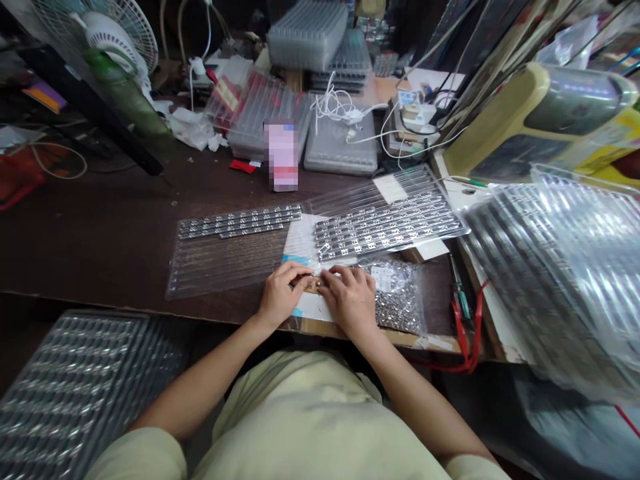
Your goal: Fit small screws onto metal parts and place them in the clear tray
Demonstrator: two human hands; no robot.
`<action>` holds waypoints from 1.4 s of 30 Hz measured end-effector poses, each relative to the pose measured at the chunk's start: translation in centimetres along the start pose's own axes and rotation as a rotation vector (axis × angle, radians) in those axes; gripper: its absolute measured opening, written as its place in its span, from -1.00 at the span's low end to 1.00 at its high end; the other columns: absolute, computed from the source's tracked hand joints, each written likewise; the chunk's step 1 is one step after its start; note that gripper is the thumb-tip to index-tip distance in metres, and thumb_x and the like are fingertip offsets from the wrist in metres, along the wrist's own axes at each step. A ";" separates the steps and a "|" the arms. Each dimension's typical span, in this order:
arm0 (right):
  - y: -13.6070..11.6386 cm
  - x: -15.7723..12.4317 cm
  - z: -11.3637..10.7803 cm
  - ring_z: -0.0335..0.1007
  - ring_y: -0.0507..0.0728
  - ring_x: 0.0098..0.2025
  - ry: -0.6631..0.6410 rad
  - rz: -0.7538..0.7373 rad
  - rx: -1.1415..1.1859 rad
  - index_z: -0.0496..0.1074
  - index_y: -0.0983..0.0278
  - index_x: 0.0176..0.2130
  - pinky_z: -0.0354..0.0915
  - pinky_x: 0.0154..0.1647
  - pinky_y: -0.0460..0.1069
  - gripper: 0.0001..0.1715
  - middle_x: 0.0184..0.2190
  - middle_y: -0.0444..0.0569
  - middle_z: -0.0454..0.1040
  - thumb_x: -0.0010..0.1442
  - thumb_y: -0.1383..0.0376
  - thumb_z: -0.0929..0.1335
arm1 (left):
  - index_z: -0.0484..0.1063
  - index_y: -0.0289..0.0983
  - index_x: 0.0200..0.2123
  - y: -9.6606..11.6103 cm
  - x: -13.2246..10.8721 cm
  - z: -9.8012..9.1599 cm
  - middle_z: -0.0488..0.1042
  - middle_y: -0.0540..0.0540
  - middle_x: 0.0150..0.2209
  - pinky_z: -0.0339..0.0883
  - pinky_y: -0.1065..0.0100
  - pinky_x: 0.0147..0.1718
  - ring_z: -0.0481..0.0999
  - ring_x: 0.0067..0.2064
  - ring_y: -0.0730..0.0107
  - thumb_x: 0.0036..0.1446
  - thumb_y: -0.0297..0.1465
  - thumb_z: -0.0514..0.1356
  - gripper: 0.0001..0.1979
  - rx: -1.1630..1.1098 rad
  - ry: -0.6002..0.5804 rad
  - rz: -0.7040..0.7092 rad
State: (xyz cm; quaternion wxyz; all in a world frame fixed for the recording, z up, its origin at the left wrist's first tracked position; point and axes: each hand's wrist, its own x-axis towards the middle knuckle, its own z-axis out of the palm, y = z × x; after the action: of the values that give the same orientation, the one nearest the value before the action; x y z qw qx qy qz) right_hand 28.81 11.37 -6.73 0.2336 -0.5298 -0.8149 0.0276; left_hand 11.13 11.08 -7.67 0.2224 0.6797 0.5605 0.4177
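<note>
My left hand (286,291) and my right hand (351,297) meet over a small tan block (314,285) near the table's front edge. The fingers of both are bent and drawn in at the block, with small shiny metal bits between them too tiny to name. By my right wrist lies a clear bag of small metal parts (400,307) with a white label. Behind my right hand, a clear ribbed tray (435,183) carries rows of metal pieces (375,230). Beyond my left hand, another clear tray (220,267) has a few such rows along its far side.
A phone (283,157) stands against stacked clear trays (260,113) at the back. A green-handled tool (461,297) and a red strap (470,347) lie to the right. More tray stacks (560,267) stand far right, others (75,380) low left. A fan (107,40) is back left.
</note>
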 end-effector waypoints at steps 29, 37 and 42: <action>2.0 -1.3 0.8 0.31 0.12 -0.26 0.102 -0.035 0.084 0.41 0.29 -0.16 0.21 -0.22 0.01 -0.79 -0.32 -0.01 0.48 0.31 0.37 0.21 | 0.55 -0.19 -0.27 1.1 0.2 2.3 0.51 -0.05 -0.32 0.33 0.32 -0.20 0.46 -0.22 0.34 0.13 -0.39 0.24 -0.90 0.136 -0.199 0.141; 2.4 -1.2 0.2 0.33 0.12 -0.23 0.097 -0.037 0.218 0.48 0.23 -0.11 0.29 -0.21 0.01 -0.74 -0.28 0.00 0.48 0.29 0.35 0.24 | 0.54 -0.23 -0.26 0.2 5.7 -0.8 0.52 -0.07 -0.26 0.32 0.33 -0.21 0.47 -0.25 0.37 0.14 -0.40 0.22 -0.89 0.122 0.001 0.077; 2.4 -1.2 0.2 0.35 0.12 -0.21 0.124 -0.024 0.265 0.48 0.24 -0.12 0.32 -0.19 0.02 -0.74 -0.27 0.01 0.49 0.29 0.36 0.24 | 0.56 -0.22 -0.36 -3.7 11.4 -2.9 0.46 -0.11 -0.24 0.21 0.16 -0.09 0.40 -0.13 0.20 0.09 -0.37 0.25 -0.91 0.455 0.039 -0.019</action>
State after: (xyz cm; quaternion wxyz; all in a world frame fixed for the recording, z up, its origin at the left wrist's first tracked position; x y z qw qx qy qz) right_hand 31.20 11.42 -8.02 0.3518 -0.4852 -0.7943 0.0992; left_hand 6.88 22.37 -5.28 0.0564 0.6986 0.6509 0.2916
